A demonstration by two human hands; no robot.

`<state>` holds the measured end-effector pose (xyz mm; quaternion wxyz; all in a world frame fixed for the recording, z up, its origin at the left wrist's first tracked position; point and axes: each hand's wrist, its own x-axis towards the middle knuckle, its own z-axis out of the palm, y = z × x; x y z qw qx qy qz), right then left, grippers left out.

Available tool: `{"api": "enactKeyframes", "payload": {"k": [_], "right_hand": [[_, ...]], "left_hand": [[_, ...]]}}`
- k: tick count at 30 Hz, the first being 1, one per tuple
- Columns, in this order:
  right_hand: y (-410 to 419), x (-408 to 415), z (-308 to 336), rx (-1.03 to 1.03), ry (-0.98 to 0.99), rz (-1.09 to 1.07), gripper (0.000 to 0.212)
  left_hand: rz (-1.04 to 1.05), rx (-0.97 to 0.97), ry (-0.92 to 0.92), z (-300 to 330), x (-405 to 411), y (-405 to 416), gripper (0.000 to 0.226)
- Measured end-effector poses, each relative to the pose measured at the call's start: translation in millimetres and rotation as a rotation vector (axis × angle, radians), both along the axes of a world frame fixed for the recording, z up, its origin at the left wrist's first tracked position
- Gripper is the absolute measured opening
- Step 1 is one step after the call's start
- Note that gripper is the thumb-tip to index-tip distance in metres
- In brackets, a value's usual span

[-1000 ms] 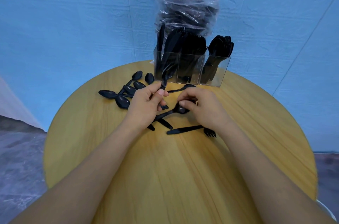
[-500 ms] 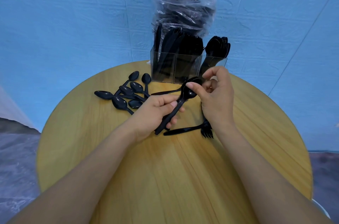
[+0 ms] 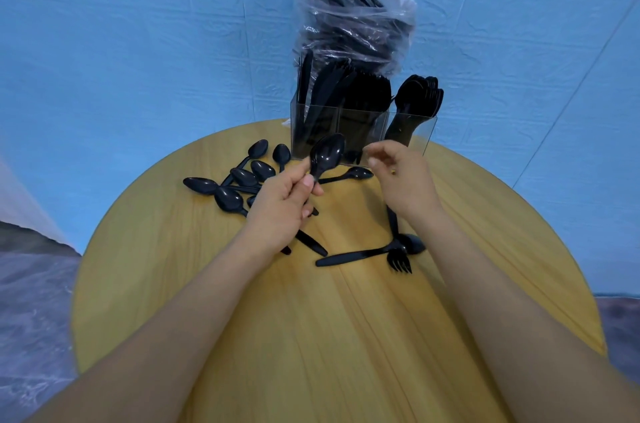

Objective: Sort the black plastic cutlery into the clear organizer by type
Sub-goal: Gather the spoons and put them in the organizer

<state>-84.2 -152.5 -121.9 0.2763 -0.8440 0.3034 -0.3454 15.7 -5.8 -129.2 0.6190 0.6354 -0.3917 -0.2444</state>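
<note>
Glossy black spoons point(image 3: 228, 196), clear organizer point(image 3: 420, 130), yellow woodgrain table point(image 3: 311, 336), blue wall point(image 3: 138, 42)

Near counter open, far side crowded

Bare counter point(image 3: 329, 353) lies near; far off, the organizer point(image 3: 360, 135) and bag point(image 3: 356, 24) block passage, loose spoons point(image 3: 239, 180) clutter the left, a fork point(image 3: 398, 258) lies right.

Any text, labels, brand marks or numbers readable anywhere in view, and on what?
None readable: no print shows on the clear organizer, the plastic bag of cutlery, the spoon in the left hand, the table or the blue backdrop.
</note>
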Motion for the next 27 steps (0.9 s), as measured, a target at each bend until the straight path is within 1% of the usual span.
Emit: {"api": "enactKeyframes", "payload": {"k": [2,3,6,9,13,15,17,20,24,27], "right_hand": [[-11,6,-6,-0.037,0.244,0.014,0.038],[-14,9,-9,-0.033,0.325,0.030,0.043],[-21,14,-20,0.004,0.466,0.083,0.052],[-24,15,-26,-0.047,0.488,0.072,0.045],[-23,10,-27,-0.112,0.458,0.068,0.027],[-22,5,-27,-0.119,0.420,0.094,0.023],[-19,1,-23,-0.087,0.328,0.101,0.020],[-14,-7,-17,0.009,0.112,0.087,0.011],[-10,-17,-11,0.157,-0.156,0.099,0.013],[-7,-20,-3,0.233,-0.305,0.156,0.012]], "left_hand": [[0.045,-0.009,0.007,0,2,-1,0.035],[0.062,-0.014,0.000,0,3,-2,0.036],[0.087,-0.027,-0.011,-1,4,-4,0.038],[0.091,-0.021,-0.008,-3,4,-6,0.038],[0.095,0.004,-0.020,-4,4,-8,0.036],[0.101,0.001,-0.005,-4,4,-9,0.037],[0.113,-0.003,-0.001,-4,4,-9,0.038],[0.128,0.001,-0.019,-5,4,-10,0.038],[0.139,0.010,-0.039,-6,4,-9,0.042],[0.154,0.009,-0.050,-7,5,-9,0.042]]}}
